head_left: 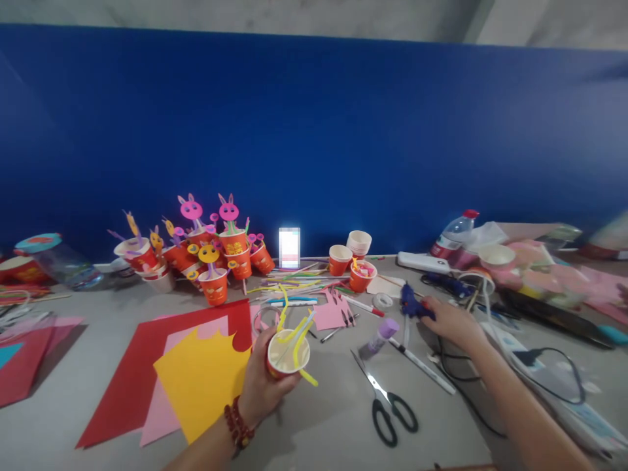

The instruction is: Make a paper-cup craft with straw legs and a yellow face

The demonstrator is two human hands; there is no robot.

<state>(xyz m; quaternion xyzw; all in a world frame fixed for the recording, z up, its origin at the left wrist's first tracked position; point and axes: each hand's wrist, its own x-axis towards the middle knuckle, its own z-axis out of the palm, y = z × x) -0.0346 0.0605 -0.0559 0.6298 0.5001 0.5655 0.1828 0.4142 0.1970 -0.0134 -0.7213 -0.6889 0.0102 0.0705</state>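
Red paper cup with cream inside in the left hand, right hand at a blue plastic glue gun

The cup is above the grey table, mouth toward the viewer. The left hand is closed around its wall, probably so the rim stays free; bent yellow straws stand inside. The right hand has curled fingers touching the glue gun; whether they grip it, I cannot tell. Behind, a red cup of small pieces contains pink and orange bits; at left, red decorated cups hold pink-faced and yellow-faced figures.
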